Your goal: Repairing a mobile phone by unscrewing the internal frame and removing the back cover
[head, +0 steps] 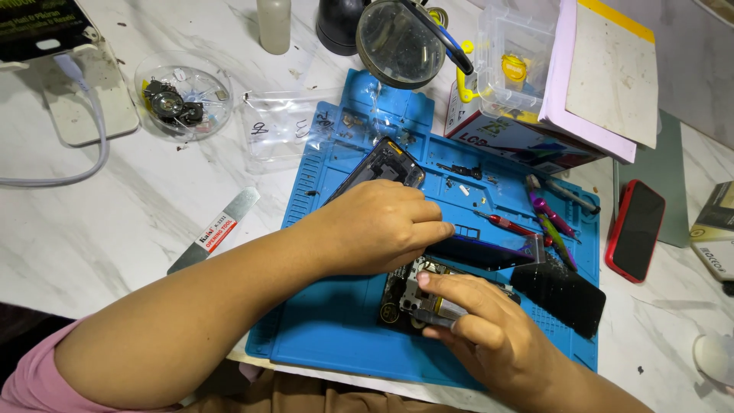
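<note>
Head view: left hand [378, 226] grips the phone frame [382, 164], right hand [474, 321] pinches the circuit board [405, 294]; loose screws [466, 187] could scatter if nudged.

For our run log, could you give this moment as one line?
left hand: on phone frame | right hand: on opened phone | blue mat

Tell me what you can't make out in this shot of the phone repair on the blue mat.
Head view only:
- Opened phone: its middle is hidden under the left hand and right hand.
- Left hand's fingertips: tucked underneath, grip unclear.
- Clear dish: its parts are too small to identify.
- White object: cut off by the right edge.
</note>
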